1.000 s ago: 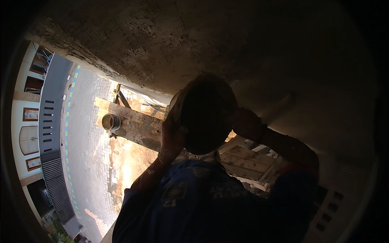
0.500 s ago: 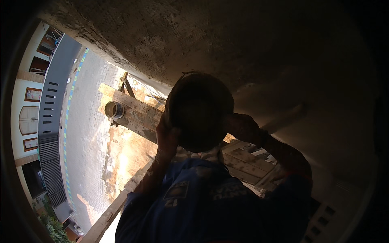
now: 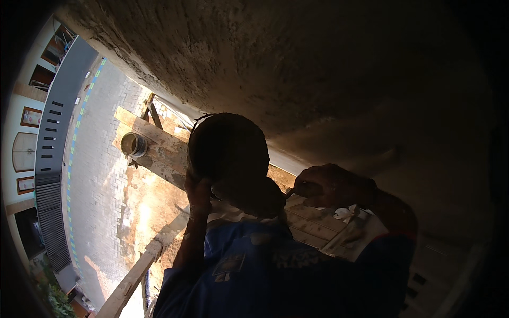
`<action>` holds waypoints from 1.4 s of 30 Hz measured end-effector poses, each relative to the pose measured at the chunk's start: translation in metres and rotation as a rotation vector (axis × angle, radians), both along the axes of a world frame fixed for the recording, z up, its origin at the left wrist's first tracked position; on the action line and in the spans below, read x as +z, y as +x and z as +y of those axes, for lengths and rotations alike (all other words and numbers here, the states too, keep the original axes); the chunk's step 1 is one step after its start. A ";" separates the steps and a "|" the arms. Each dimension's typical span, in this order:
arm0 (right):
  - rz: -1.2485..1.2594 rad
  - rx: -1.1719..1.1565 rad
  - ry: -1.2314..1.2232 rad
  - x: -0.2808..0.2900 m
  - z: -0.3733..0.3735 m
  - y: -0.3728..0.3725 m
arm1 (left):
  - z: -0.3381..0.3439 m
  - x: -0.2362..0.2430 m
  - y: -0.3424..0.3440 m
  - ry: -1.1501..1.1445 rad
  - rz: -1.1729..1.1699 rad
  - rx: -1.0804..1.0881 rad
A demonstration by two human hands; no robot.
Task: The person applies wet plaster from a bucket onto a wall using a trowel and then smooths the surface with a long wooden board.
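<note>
Although it shows almost wholly in silhouette, the bucket [image 3: 228, 146] can be placed: it is held up before the person's chest, just beneath the wall's lower edge as seen from above. Its contents are too dark to assess. A dark, broad mass overlapping its lower right side is consistent with a trowel [image 3: 252, 200] carrying material; the outline alone does not settle where blade ends and load begins.

The left hand [image 3: 199, 195] grasps the bucket at its lower left edge and appears to bear its weight. The right hand [image 3: 331, 185] is curled around what appears to be the trowel's handle, with a thin shank between hand and mass.

The step in hand is judged to be lifting material from the bucket. The next move would call for a level trowel, a steady left grip and clearance from the rim; a tilt could spill the load.

Further out, the rough-surfaced wall [image 3: 212, 63] occupies the upper part of the view. Left of the bucket, a small pail [image 3: 132, 144] sits on a stained plank [image 3: 167, 156]. A wooden rail [image 3: 127, 286] runs at lower left, with block paving [image 3: 98, 159] beyond.
</note>
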State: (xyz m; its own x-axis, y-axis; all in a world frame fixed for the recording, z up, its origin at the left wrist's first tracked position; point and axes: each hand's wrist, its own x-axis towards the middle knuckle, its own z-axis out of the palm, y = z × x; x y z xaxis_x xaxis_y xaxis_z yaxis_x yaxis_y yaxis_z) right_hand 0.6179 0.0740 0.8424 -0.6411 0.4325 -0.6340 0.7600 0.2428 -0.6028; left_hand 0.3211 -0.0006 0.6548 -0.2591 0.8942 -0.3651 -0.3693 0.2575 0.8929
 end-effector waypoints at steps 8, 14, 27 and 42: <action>0.353 -0.752 0.392 0.013 0.036 0.113 | -0.020 -0.058 -0.015 0.044 0.199 0.017; -0.431 0.410 1.249 0.046 -0.004 0.057 | -0.008 -0.020 0.005 0.194 0.112 -0.051; -0.223 0.232 0.718 -0.149 0.014 -0.020 | 0.018 0.035 0.038 0.120 0.401 -0.191; 0.278 -0.238 0.602 -0.194 -0.032 0.021 | 0.018 -0.007 0.031 0.184 0.146 -0.232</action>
State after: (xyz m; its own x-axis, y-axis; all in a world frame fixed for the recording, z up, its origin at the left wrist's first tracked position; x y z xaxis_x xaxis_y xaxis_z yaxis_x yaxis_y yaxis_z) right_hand 0.6387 0.0422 0.6480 -0.5890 0.8054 -0.0667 0.6711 0.4414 -0.5956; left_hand 0.3516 0.0176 0.6476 -0.0785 0.9831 -0.1655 -0.1846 0.1488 0.9715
